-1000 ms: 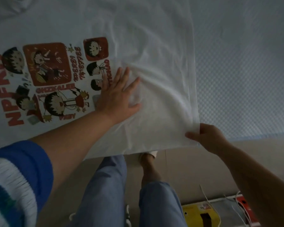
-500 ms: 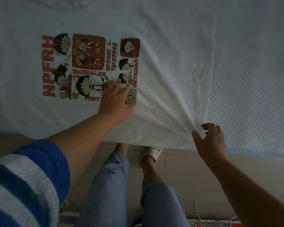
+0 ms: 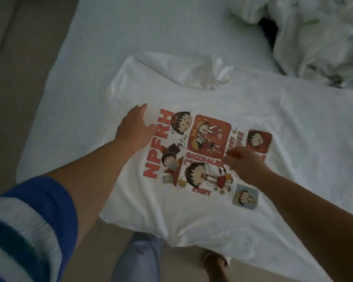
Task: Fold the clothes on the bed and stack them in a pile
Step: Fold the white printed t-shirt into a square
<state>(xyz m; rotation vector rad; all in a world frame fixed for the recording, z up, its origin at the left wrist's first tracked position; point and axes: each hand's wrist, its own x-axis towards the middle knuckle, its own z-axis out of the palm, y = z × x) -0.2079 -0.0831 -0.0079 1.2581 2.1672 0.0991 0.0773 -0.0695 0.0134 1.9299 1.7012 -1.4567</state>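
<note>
A white T-shirt (image 3: 192,94) with a red cartoon print lies flat, print up, on the bed (image 3: 143,27). Its hem hangs over the near edge, and its collar is bunched at the far side. My left hand (image 3: 134,129) rests flat on the shirt just left of the print, fingers together and stretched forward. My right hand (image 3: 245,163) hovers over the middle of the print with the fingers curled loosely; nothing is visibly held in it.
A heap of crumpled white clothes (image 3: 314,37) lies at the far right of the bed. The bed's left edge meets a beige floor (image 3: 18,78). My legs in blue trousers (image 3: 137,259) and a slippered foot (image 3: 214,261) stand against the near edge.
The view has swung up and left. My right hand let go of the shirt's hem corner and moved onto the print. My left hand slid from right of the print to its left side.
</note>
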